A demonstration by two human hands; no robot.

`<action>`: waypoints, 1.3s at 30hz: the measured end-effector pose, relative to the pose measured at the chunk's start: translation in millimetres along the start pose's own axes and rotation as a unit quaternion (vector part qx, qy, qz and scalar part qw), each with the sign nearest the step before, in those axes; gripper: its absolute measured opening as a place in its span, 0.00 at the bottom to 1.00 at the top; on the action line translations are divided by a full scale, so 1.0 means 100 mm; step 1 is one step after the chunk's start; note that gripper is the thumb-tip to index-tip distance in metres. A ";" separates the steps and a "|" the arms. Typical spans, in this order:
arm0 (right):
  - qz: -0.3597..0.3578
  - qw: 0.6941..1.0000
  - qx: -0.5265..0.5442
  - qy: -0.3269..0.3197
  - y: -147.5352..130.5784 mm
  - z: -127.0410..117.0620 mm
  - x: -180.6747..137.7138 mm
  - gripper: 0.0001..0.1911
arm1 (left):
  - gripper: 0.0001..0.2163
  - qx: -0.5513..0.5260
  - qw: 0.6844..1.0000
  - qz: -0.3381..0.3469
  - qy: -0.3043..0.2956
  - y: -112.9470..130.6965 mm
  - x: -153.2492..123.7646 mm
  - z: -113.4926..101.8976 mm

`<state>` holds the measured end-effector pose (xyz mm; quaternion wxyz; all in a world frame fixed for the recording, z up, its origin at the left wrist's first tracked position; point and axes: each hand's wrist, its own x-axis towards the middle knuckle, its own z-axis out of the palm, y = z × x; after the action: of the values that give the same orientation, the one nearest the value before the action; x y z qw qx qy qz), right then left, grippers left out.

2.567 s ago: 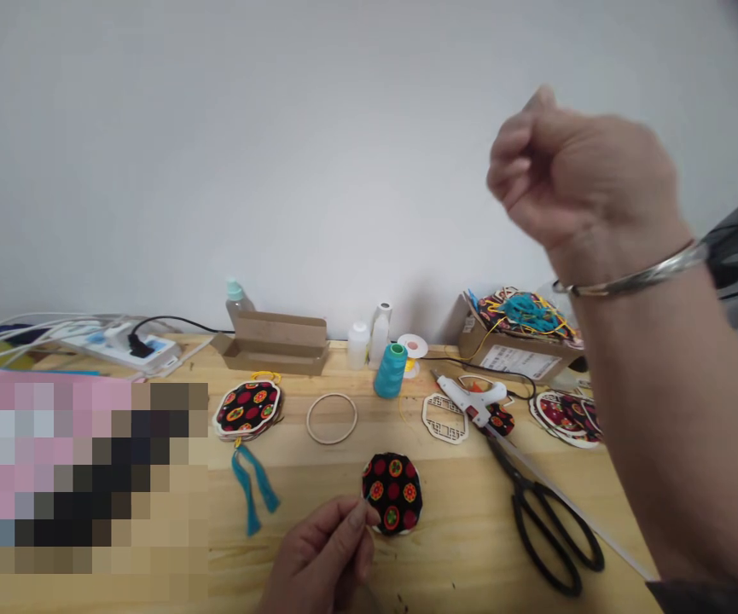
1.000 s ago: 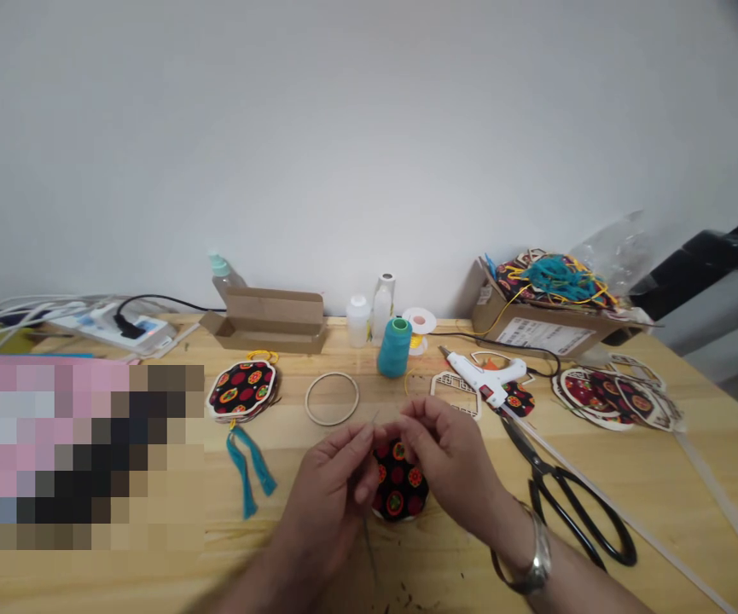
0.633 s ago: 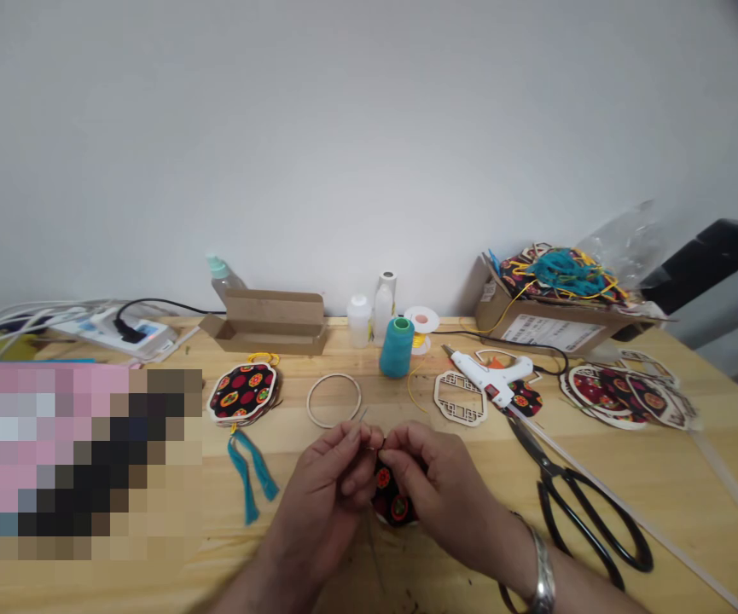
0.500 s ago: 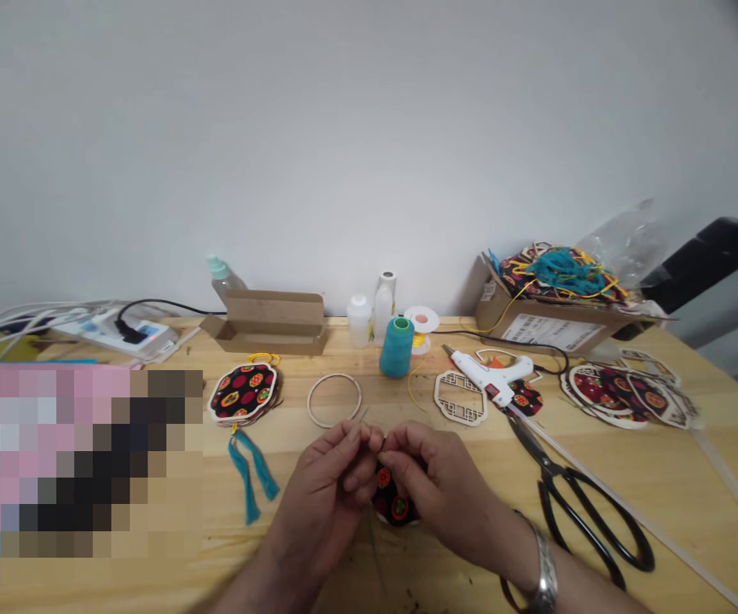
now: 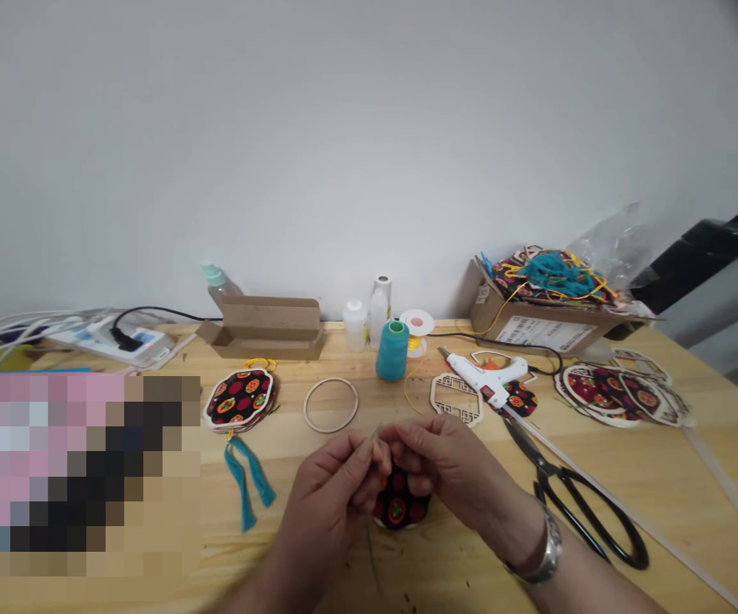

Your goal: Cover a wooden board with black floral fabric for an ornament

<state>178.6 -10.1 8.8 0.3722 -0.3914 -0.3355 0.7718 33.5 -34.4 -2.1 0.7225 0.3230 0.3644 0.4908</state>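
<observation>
My left hand (image 5: 336, 486) is closed, thumb against forefinger, on a thin grey cord (image 5: 370, 546). A short end sticks up past the fingertips and the rest hangs below the hand toward the table. My right hand (image 5: 445, 465) is closed in a pinch right beside the left fingertips, close to the upper end of the cord. What lies between its fingers is hidden. Under both hands is a round black fabric piece (image 5: 400, 510) with red and orange flower print and a pale edge, partly covered by the fingers.
Beyond my hands are a wooden ring (image 5: 305, 408), a teal thread cone (image 5: 392, 351), a lattice frame (image 5: 433, 401) and a white glue gun (image 5: 495, 375). Black-handled scissors (image 5: 560, 472) lie right. A tasselled ornament (image 5: 241, 401) lies left; a filled carton (image 5: 538, 328) stands back right.
Both hands have shifted slightly right. The right fingers have moved up to the cord's upper end, and more of the printed fabric piece shows beneath. The camera has shifted slightly.
</observation>
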 end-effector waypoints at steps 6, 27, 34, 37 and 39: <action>-0.008 0.999 0.004 -0.054 0.03 -0.03 0.00 0.14 | 0.10 0.115 0.993 0.007 -0.003 -0.05 -0.02 -0.02; -0.076 0.981 -0.095 0.151 -0.03 -0.03 0.05 0.14 | 0.11 0.099 0.993 0.020 0.059 -0.06 -0.02 0.00; -0.089 0.967 -0.195 0.140 -0.01 -0.03 0.04 0.18 | 0.10 0.139 0.987 0.059 0.063 -0.06 -0.03 -0.02; -0.049 0.983 -0.158 0.081 -0.01 0.02 0.01 0.19 | 0.10 0.220 0.970 0.087 0.051 -0.05 -0.07 0.03; -0.029 0.991 -0.125 0.044 0.01 0.05 0.00 0.20 | 0.11 0.272 0.954 0.115 0.043 -0.05 -0.09 0.07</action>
<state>174.2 -11.8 10.3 0.3573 -0.4583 -0.4241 0.6946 39.5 -45.3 -0.3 0.5295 0.5256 0.4757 0.4658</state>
